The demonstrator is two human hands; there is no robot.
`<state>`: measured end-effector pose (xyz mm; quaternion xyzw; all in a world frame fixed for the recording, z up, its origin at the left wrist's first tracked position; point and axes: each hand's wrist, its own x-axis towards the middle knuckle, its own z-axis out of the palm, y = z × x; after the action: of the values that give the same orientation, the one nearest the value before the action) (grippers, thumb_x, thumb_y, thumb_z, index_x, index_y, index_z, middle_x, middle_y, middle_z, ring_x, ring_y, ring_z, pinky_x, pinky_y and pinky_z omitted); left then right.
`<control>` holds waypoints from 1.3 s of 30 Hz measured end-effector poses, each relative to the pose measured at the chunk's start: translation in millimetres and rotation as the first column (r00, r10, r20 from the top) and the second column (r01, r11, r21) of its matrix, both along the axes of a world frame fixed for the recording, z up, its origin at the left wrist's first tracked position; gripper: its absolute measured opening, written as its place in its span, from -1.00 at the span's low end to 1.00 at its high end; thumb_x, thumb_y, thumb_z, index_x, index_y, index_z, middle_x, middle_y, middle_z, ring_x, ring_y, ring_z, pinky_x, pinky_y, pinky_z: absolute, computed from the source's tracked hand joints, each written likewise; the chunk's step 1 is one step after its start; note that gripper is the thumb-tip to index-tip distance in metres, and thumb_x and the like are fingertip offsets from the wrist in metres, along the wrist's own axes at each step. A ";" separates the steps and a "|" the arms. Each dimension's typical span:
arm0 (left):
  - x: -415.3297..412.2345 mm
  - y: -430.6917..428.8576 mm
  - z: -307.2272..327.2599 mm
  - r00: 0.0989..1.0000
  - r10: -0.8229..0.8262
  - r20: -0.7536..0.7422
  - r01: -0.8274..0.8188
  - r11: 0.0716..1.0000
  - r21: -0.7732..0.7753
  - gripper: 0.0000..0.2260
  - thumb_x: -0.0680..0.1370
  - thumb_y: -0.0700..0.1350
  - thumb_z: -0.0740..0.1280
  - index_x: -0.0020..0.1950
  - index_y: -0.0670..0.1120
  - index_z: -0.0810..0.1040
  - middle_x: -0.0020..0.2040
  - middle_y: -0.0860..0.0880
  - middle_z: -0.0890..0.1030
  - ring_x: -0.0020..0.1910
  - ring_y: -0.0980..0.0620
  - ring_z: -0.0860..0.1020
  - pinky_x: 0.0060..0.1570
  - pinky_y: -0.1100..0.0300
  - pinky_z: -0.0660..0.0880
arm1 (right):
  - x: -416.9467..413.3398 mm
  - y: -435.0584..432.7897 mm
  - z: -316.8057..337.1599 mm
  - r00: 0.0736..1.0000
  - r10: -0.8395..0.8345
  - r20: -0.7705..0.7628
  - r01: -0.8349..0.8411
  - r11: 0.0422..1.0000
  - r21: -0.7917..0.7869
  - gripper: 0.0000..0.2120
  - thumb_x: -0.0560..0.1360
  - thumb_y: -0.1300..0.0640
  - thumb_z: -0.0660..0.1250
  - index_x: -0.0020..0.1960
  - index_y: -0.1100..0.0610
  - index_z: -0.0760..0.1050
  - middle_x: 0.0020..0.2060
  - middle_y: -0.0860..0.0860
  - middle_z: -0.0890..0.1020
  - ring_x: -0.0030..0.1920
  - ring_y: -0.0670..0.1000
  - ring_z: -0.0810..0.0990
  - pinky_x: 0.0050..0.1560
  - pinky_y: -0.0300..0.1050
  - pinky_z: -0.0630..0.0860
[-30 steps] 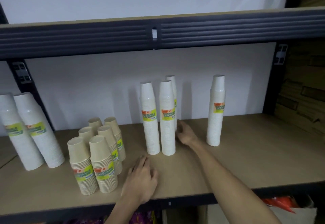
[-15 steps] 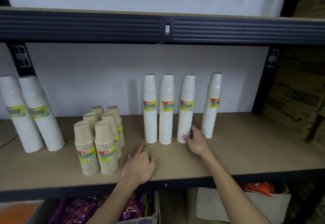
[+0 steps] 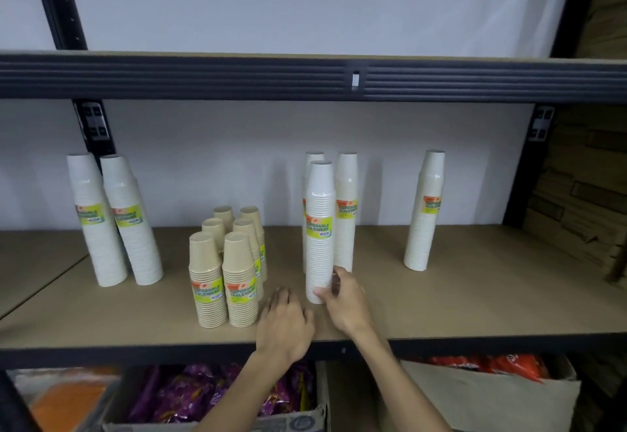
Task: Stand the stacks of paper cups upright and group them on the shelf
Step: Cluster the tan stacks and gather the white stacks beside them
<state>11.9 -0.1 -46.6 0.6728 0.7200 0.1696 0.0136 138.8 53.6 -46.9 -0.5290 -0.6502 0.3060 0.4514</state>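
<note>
My right hand (image 3: pixel 344 301) grips the base of a tall white cup stack (image 3: pixel 319 228) standing upright near the front of the wooden shelf (image 3: pixel 475 299). Just behind it stand two more white stacks (image 3: pixel 346 214), one partly hidden. A single white stack (image 3: pixel 424 211) stands apart to the right. Several short brown cup stacks (image 3: pixel 225 272) form a cluster left of centre. Two wide white stacks (image 3: pixel 115 221) lean slightly at the far left. My left hand (image 3: pixel 283 324) rests flat on the shelf's front edge, fingers spread, holding nothing.
A dark metal beam (image 3: pixel 305 77) of the upper shelf runs overhead. Black uprights (image 3: pixel 91 123) stand at the back corners. Below the shelf are a cardboard box of purple packets (image 3: pixel 203 394) and a box with red packets (image 3: pixel 492 384).
My right hand has pulled one white stack out of the row and forward, in front of the other two. The left hand stayed on the shelf edge. The camera tilted up a little.
</note>
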 end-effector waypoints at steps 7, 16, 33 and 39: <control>-1.0 -0.2 -1.0 0.999 -0.010 -0.036 0.010 1.000 0.008 -0.51 0.61 0.01 0.04 0.48 -0.21 0.24 0.49 -0.18 0.29 0.50 -0.11 0.23 0.47 0.06 0.16 | -18.2 2.4 1.6 0.990 -0.134 -0.041 0.134 0.991 0.013 -0.62 0.41 0.10 0.54 0.17 0.16 0.54 0.02 0.01 0.68 -0.03 -0.10 0.61 -0.16 -0.51 0.40; -5.9 6.7 -7.7 0.999 -0.028 -0.041 0.029 0.999 0.031 -0.48 0.61 0.03 -0.02 0.50 -0.19 0.25 0.51 -0.16 0.28 0.51 -0.08 0.20 0.49 0.06 0.12 | 37.1 -6.8 6.3 0.949 -0.304 -0.080 0.304 0.953 -0.007 -0.52 0.38 -0.06 0.54 0.20 0.12 0.54 -0.06 -0.01 0.64 0.00 0.00 0.63 0.01 -0.21 0.48; -4.9 15.1 -12.1 0.996 -0.076 -0.039 0.075 0.997 -0.034 -0.50 0.67 0.02 -0.11 0.59 -0.11 0.02 0.60 -0.06 0.08 0.58 -0.04 0.00 0.53 0.05 -0.04 | 172.3 70.8 15.7 0.923 -0.375 0.086 0.380 0.922 -0.066 -0.45 0.43 0.14 0.51 0.36 0.19 0.42 0.22 0.12 0.61 0.14 0.11 0.61 0.07 -0.18 0.45; -3.6 13.5 -9.5 0.997 -0.076 -0.025 0.075 0.996 -0.057 -0.49 0.67 0.02 -0.12 0.59 -0.13 0.01 0.60 -0.07 0.07 0.58 -0.04 -0.01 0.53 0.04 -0.05 | 149.3 26.9 16.8 0.950 -0.298 0.096 0.301 0.953 -0.019 -0.52 0.40 0.14 0.54 0.26 0.17 0.48 0.12 0.07 0.66 0.04 0.02 0.64 0.07 -0.14 0.52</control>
<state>8.3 13.4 -56.1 0.7011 0.6986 0.1396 0.0293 288.0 80.5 -30.1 -0.6427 -0.5772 0.2200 0.4532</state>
